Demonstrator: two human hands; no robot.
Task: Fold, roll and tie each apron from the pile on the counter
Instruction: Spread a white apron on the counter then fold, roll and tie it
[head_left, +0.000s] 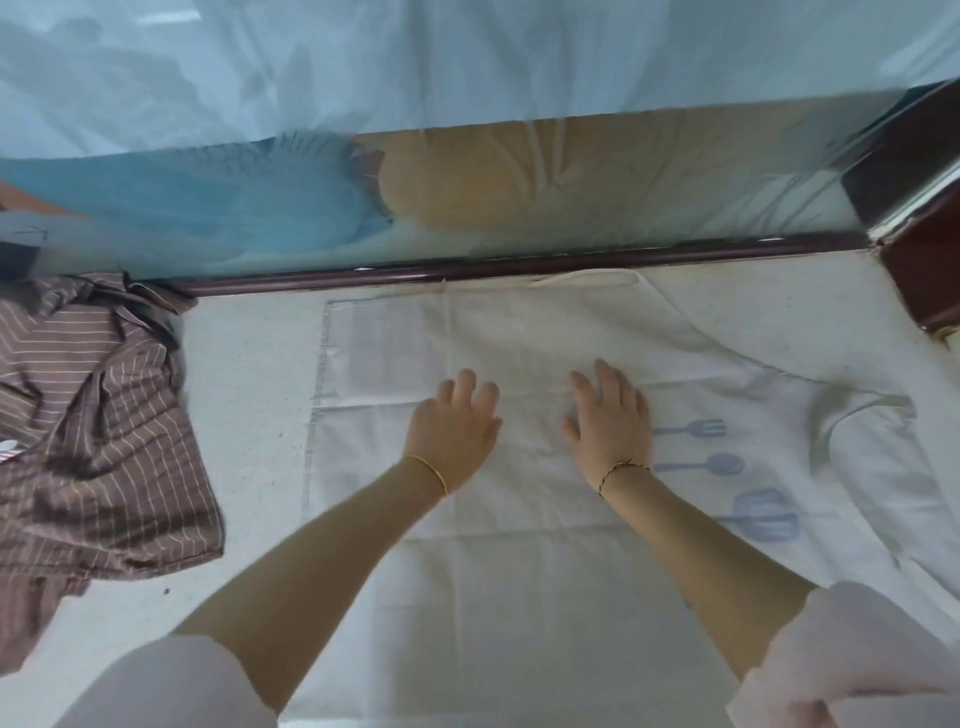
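Spread flat on the counter (249, 395): white apron (519, 571) with blue utensil print. Palm-down on its middle, side by side: left grip (452, 431) and right grip (610, 421), both released, fingers straight. Far left, apart: crumpled brown striped cloth (104, 441).

Possibly shop: white counter (249, 364) under left hand (452, 421), dark wood rim (519, 263) beyond it, blurred translucent screen (467, 78) behind, striped cloth heap (93, 441) to its left.

Both hands (452, 431) (610, 421) rest flat on the spread apron (519, 545) — the apron pile (98, 441) lies left of it.
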